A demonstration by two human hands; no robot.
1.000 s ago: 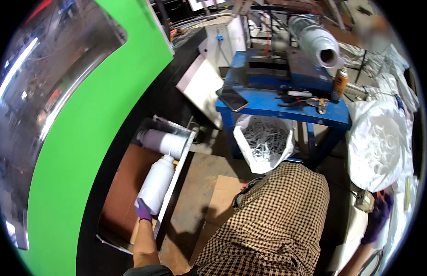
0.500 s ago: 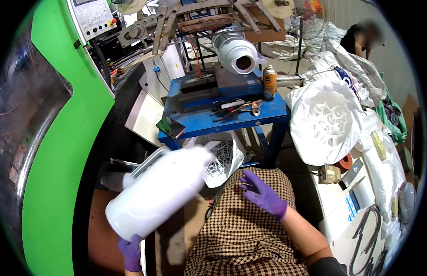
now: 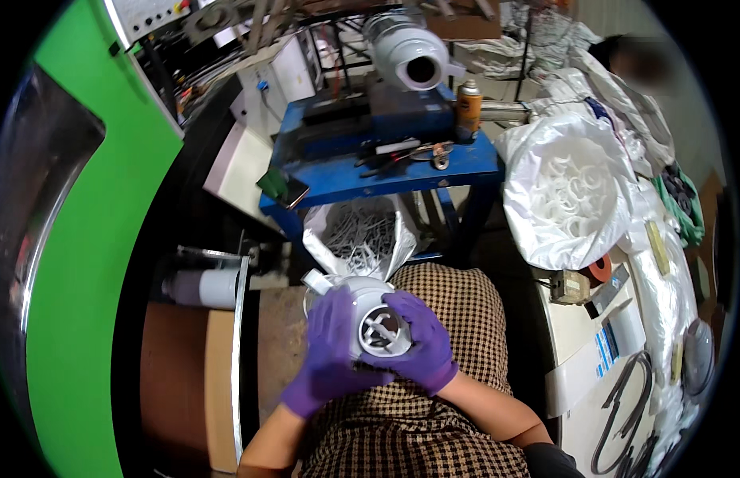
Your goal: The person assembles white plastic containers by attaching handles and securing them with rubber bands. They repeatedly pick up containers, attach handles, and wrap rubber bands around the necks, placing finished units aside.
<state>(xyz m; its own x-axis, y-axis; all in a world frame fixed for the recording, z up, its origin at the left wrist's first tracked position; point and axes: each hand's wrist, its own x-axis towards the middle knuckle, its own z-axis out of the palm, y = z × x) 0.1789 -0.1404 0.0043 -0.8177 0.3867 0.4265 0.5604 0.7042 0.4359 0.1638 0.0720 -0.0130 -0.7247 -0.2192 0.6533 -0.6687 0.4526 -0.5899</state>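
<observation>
Over my lap, both purple-gloved hands hold a white plastic jug body (image 3: pixel 360 296), its round mouth tipped up toward me. White crossed pieces show inside the mouth. My left hand (image 3: pixel 331 350) is wrapped round its left side, near the handle. My right hand (image 3: pixel 422 338) grips the right side of the neck, fingers curled at the rim. The lower part of the jug is hidden behind my hands. Beyond it, a white bag (image 3: pixel 318 243) holds many grey-white plastic strips.
Ahead stands a blue workbench (image 3: pixel 386 185) with pliers (image 3: pixel 386 163), an orange spray can (image 3: pixel 469 111) and a similar jug (image 3: pixel 414 52) lying on it. At right sits a bag of white rings (image 3: pixel 573 195). A green machine (image 3: pixel 75 263) fills the left; another person is at far right.
The jug has moved from the left to over my lap and turned its mouth toward me. My right hand has closed on it; my left has shifted from its base to its side.
</observation>
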